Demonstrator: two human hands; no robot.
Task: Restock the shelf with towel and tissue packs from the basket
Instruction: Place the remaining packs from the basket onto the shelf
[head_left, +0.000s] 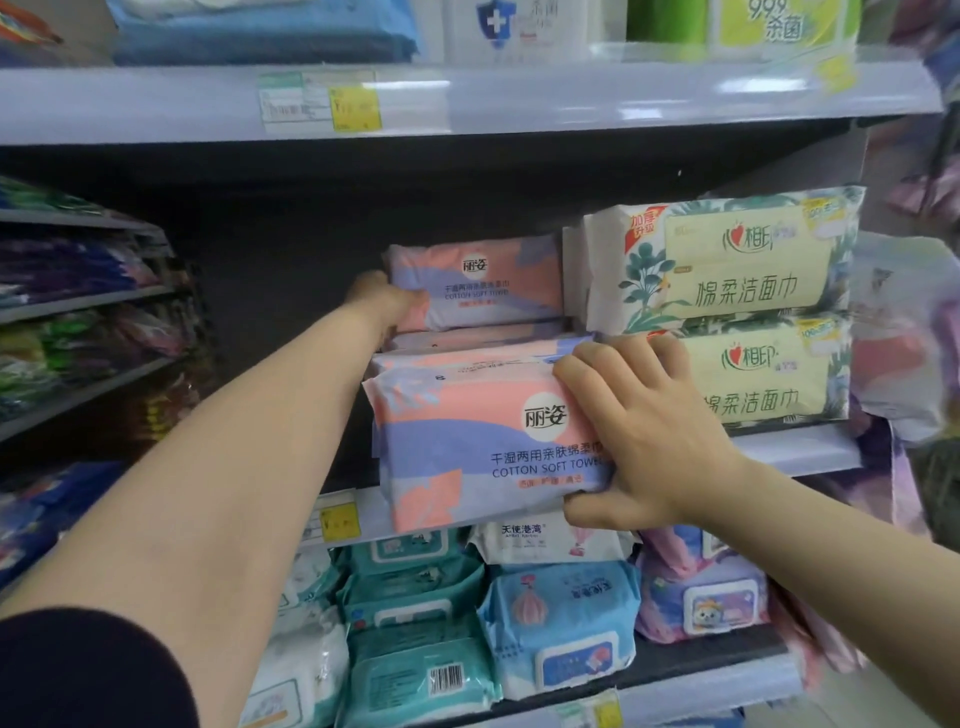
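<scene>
A dark sleeve (88, 670) covers the left upper arm at the bottom corner, and both bare forearms reach forward from there. The right hand (649, 436) is clamped on the right end of the front towel pack (467, 441), a pink, lilac and white pack printed "COTTON SOFT TOWEL": the fingers curl over its top right edge and the thumb presses under its lower right corner. The pack stands on its long edge, facing the camera, and its lower edge covers the front lip of the shelf (800, 447); whether it rests on the shelf cannot be told. Below that lip, wet-wipe packs (415, 597) in teal, blue, white and purple fill the next level down. Just behind the front pack lie flat packs (467, 340) of the same colours. Farther in, the left hand (387, 304) grips the left end of the rear towel pack (472, 283), which stands upright on those flat packs. Just beside it on the right, two cream packs (727, 260) with green leaf print are stacked one on the other. Above, the upper shelf (623, 98) carries a yellow-and-white price label (322, 104), and the goods on it are blurred.
</scene>
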